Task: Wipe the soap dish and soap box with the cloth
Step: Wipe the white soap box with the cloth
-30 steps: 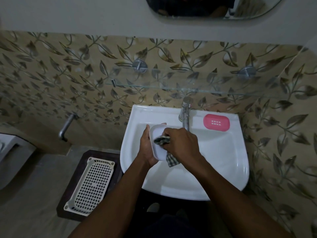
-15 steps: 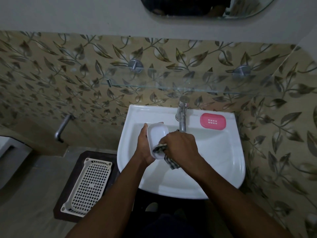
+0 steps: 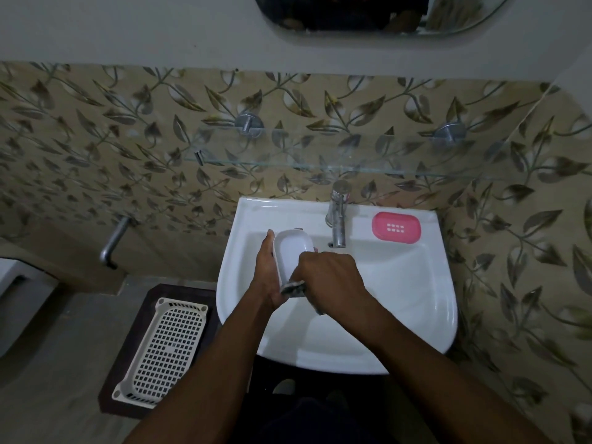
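Over the white washbasin my left hand holds a white soap box, tilted with its hollow side facing me. My right hand is closed on a checked cloth, bunched against the near end of the box; most of the cloth is hidden under my fingers. A pink soap dish with small drain holes lies on the basin's back right ledge, apart from both hands.
A steel tap stands at the basin's back centre, just right of the box. A glass shelf hangs above it. On the floor to the left, a white perforated tray lies on a dark mat. A wall pipe juts out at left.
My right hand has drawn the cloth from the middle of the soap box down to its near end, uncovering more of the box's inside. The left hand keeps its hold.
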A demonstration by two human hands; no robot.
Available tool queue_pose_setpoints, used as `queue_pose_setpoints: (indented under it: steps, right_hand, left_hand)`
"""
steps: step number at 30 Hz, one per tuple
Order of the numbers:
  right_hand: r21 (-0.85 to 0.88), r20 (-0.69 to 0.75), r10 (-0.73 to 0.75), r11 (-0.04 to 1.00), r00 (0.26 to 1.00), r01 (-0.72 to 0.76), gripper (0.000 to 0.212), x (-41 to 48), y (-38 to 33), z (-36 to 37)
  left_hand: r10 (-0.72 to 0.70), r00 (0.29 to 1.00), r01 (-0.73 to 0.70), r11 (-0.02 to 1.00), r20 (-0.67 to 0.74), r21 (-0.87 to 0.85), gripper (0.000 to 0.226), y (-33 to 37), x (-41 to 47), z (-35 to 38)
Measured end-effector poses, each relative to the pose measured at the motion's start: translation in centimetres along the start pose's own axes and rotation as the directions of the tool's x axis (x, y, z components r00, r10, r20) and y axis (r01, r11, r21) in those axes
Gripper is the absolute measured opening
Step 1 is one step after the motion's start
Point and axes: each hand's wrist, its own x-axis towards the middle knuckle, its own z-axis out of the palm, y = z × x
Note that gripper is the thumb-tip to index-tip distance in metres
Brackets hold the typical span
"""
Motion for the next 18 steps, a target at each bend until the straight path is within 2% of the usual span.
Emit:
queue_pose_setpoints:
  steps: [3, 6, 7, 12, 16, 18]
  right_hand:
    - [-0.115, -0.111, 0.052, 0.991, 0.992, -0.065, 0.009, -0.1, 0.1, -0.1]
    - [-0.030, -0.264, 0.166, 0.983, 0.950, -0.180, 0.001, 0.9, 0.2, 0.5]
    - [0.021, -0.262, 0.198, 0.980, 0.945, -0.200, 0.004, 1.1, 0.0, 0.9]
    - [0.313, -0.156, 0.265, 0.927, 0.952, -0.206, 0.014, 1.4, -0.8, 2.2]
    - [0.313, 0.014, 0.148, 0.939, 0.989, -0.145, 0.016, 0.4, 0.1, 1.3]
    - [0.255, 0.045, 0.040, 0.966, 0.998, -0.050, 0.013, -0.3, 0.7, 0.3]
  left_hand:
    - [-0.014, 1.000, 0.014, 1.000, 0.012, 0.006, 0.059, 0.1, -0.1, 0.5]
    - [-0.037, 0.999, 0.037, 0.999, -0.019, 0.019, 0.060, -0.1, 0.1, 1.1]
    - [-0.040, 0.999, 0.040, 0.999, -0.022, 0.022, 0.060, -0.1, 0.1, 1.2]
    - [-0.067, 0.995, 0.067, 0.998, -0.069, -0.014, 0.062, 0.0, 0.3, 0.9]
    - [-0.090, 0.993, 0.087, 0.996, -0.074, -0.037, 0.066, 0.0, 0.6, 0.2]
    - [-0.069, 0.994, 0.072, 0.997, -0.084, 0.032, 0.067, 0.3, 0.7, 0.2]
